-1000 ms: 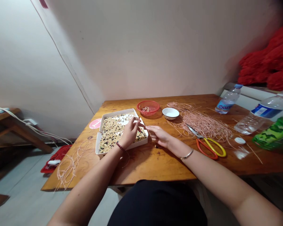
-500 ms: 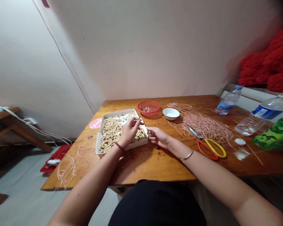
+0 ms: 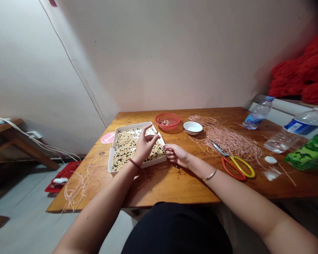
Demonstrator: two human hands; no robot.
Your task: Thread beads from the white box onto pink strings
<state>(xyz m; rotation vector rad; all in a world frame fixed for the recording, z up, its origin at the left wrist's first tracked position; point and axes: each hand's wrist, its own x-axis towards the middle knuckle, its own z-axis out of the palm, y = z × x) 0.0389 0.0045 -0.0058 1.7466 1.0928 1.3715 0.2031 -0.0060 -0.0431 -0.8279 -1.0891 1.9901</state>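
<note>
Since before, the left hand (image 3: 143,147) has lifted a little over the white box of beads (image 3: 127,146) — fingers pinched on a thin cord (image 3: 161,142). Right hand (image 3: 177,154) pinches its other end, beside the box on the table (image 3: 169,183).

Water bottle (image 3: 257,113) at far right table edge, blue label, white lettering partly readable as "Gan", second bottle (image 3: 294,130) lying beside it, blue label, print illegible

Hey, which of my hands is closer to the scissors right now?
Right. The right hand is on the table between the bead tray and the scissors, which lie further to its right. The left hand is over the tray, farther from them.
</note>
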